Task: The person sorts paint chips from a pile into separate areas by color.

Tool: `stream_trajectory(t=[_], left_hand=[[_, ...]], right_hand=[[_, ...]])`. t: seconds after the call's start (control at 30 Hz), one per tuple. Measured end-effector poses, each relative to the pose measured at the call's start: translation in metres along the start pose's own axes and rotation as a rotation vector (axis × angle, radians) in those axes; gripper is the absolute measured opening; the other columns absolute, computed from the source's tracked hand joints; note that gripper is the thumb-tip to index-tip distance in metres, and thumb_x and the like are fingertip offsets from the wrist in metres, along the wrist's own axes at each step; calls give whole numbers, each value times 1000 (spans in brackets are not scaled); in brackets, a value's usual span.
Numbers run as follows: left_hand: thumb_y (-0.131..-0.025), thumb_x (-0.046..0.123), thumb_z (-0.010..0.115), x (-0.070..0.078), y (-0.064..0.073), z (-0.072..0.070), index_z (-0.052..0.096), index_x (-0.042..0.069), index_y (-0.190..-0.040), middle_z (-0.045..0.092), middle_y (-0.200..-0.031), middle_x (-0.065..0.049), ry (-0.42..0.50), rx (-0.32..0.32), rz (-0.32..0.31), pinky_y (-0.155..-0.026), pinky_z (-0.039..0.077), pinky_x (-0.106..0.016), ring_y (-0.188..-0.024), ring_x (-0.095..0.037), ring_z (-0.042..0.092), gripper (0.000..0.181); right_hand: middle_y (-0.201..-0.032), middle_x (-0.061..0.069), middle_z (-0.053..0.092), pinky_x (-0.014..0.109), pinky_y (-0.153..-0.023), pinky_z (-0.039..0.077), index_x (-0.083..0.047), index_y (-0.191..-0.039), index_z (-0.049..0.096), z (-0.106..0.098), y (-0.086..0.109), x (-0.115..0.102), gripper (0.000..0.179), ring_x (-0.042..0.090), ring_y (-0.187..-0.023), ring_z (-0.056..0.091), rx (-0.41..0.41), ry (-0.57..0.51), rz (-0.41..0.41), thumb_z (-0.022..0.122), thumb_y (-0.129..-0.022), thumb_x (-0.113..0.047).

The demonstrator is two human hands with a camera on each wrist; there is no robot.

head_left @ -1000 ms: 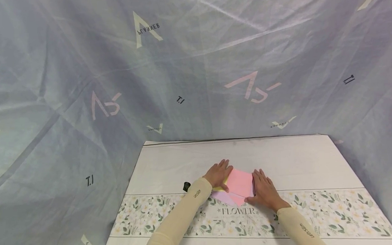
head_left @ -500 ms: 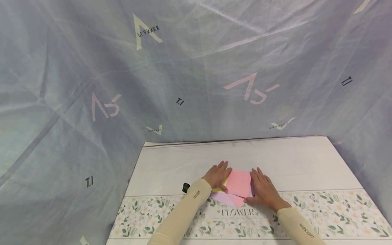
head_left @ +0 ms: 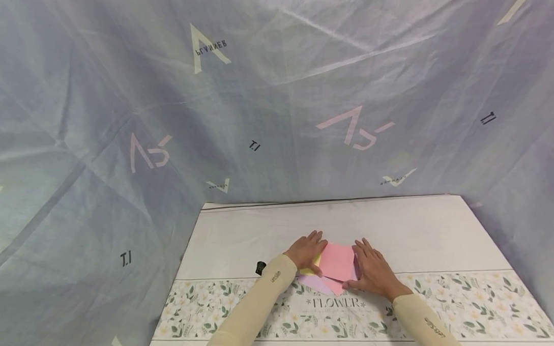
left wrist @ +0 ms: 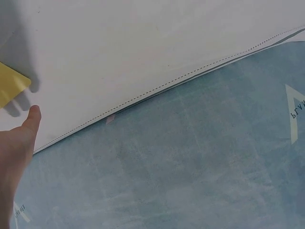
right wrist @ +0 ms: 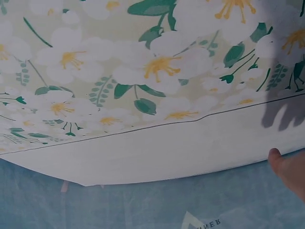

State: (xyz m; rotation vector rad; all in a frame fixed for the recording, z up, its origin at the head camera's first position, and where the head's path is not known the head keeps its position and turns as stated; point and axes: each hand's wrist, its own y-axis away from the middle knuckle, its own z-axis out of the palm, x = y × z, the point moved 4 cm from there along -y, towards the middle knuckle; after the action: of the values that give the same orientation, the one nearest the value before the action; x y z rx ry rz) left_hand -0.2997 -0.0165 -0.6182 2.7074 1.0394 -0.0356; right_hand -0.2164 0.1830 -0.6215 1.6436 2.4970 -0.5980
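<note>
Several coloured paper sheets lie overlapped on the table in the head view. A pink sheet (head_left: pixel 337 261) is uppermost; a yellow one (head_left: pixel 309 271) peeks out at its left, and a lilac one (head_left: pixel 316 284) fans out below. My left hand (head_left: pixel 305 253) rests along the left side, fingers stretched forward and thumb over the paper. At the right edge, my right hand (head_left: pixel 372 268) touches the sheets with extended fingers, its thumb by the lower corner. The left wrist view catches a yellow paper corner (left wrist: pixel 13 86) above an outstretched finger. Only part of my right hand (right wrist: pixel 288 169) enters the right wrist view.
A small black object (head_left: pixel 261 267) stands left of my left forearm. The white table cover (head_left: pixel 394 218) has a floral band (head_left: pixel 474 302) printed with FLOWER. Grey-blue fabric (head_left: pixel 283 117) hangs behind the table and along both sides.
My hands stay at the two sides of the sheets, and the right fingertips have edged slightly inward. The whole head view has shifted a little downward in the picture.
</note>
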Motion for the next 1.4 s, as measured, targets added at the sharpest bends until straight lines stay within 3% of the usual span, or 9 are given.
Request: stream_trajectory(t=[0.4,0.8,1.13,1.4], left_hand=[[-58,78,75,-4,4,-4,35,17,-152,25,-164,-13,-2,30,12,-117,36,-42,-152,-28,23,119],[-59,76,77,-21,25,-12,34,17,-154,20,-165,-13,34,53,-42,-117,36,-41,-153,-28,19,120],[-58,76,77,-40,41,-10,34,18,-154,15,-167,-12,61,36,-95,-118,34,-40,-154,-26,15,120],[-57,75,77,-53,55,-4,36,19,-153,15,-167,-12,85,27,-130,-119,33,-41,-154,-26,14,118]], right_hand=[[-149,30,43,64,-107,38,8,-141,46,-3,-1,3,111,49,-141,34,16,-36,-18,77,-68,-69],[-150,30,41,66,-108,36,5,-144,45,-6,-19,-8,109,50,-142,31,-22,-68,-42,77,-69,-68],[-148,32,42,67,-105,37,5,-143,46,-2,-35,-18,108,52,-141,31,-6,-72,-122,78,-69,-66],[-150,33,39,70,-105,35,4,-144,45,6,-45,-27,106,54,-141,29,-64,-131,-137,78,-70,-64]])
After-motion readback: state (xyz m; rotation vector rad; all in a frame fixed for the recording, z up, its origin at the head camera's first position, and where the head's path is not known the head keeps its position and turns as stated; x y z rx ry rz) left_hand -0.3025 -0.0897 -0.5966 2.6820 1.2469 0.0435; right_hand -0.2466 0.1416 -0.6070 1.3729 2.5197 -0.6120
